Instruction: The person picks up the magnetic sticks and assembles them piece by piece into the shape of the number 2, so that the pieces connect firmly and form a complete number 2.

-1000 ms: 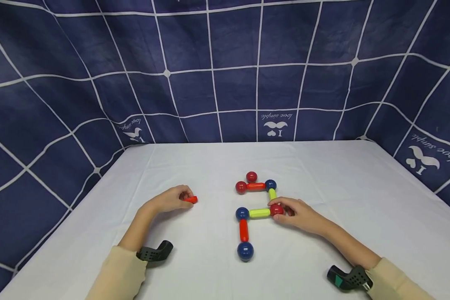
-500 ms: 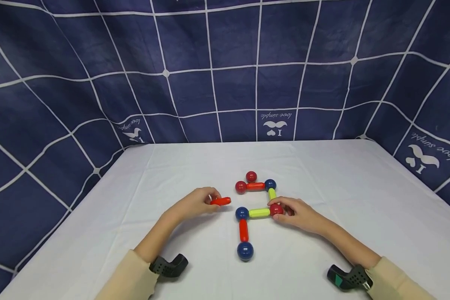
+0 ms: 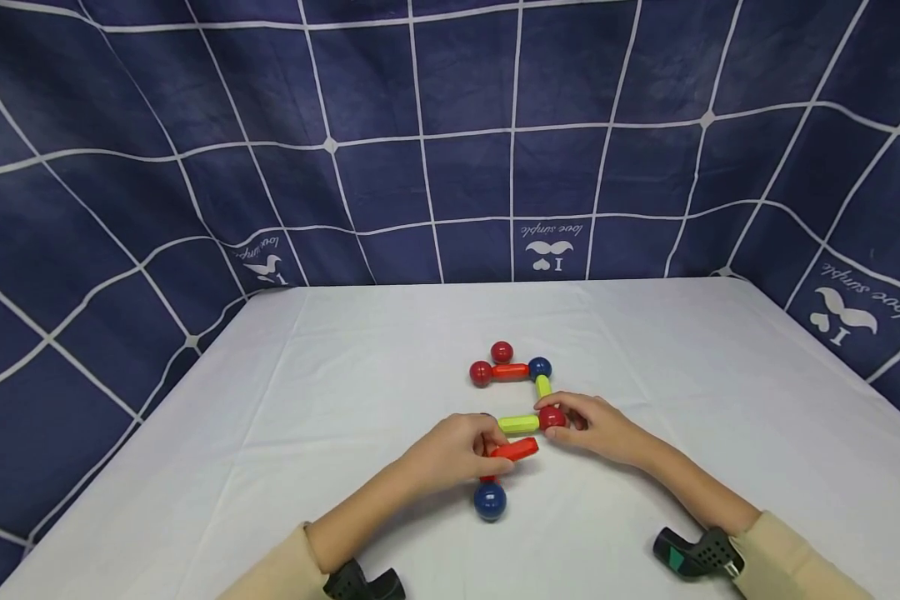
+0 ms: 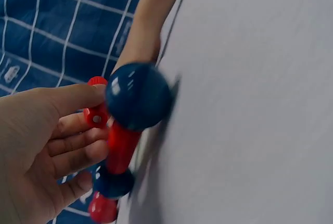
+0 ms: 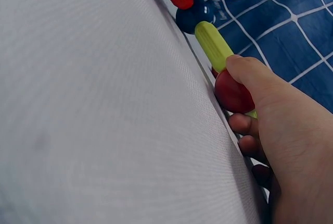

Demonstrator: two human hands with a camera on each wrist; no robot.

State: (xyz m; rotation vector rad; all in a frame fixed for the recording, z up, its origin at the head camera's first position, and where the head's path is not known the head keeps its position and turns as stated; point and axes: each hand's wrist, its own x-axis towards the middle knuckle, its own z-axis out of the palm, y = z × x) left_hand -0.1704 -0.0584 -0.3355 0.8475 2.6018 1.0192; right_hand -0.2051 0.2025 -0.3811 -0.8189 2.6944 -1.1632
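Observation:
My left hand [image 3: 457,452] pinches a red rod [image 3: 516,449] between thumb and fingers, over the near part of a chain of balls and rods. The right hand [image 3: 596,429] grips a red ball [image 3: 552,417] at the chain's right corner. From that ball a yellow-green rod [image 3: 518,424] runs left to a blue ball [image 5: 195,16], mostly hidden behind my left hand in the head view. Another yellow-green rod [image 3: 543,387] leads back to a far blue ball [image 3: 540,368]. Below the left hand, a larger-looking blue ball [image 4: 138,96] ends the chain, joined to a partly covered red rod [image 4: 123,148].
At the far end a red rod [image 3: 511,372] joins a red ball [image 3: 481,373], with a second red ball [image 3: 502,352] beside it. All lie on a white-covered table [image 3: 330,350]. A dark blue grid-patterned cloth [image 3: 465,175] hangs behind and at the sides.
My left hand has carried the red rod rightward and nearer, from the left of the chain to over it. The right hand stays on the red ball.

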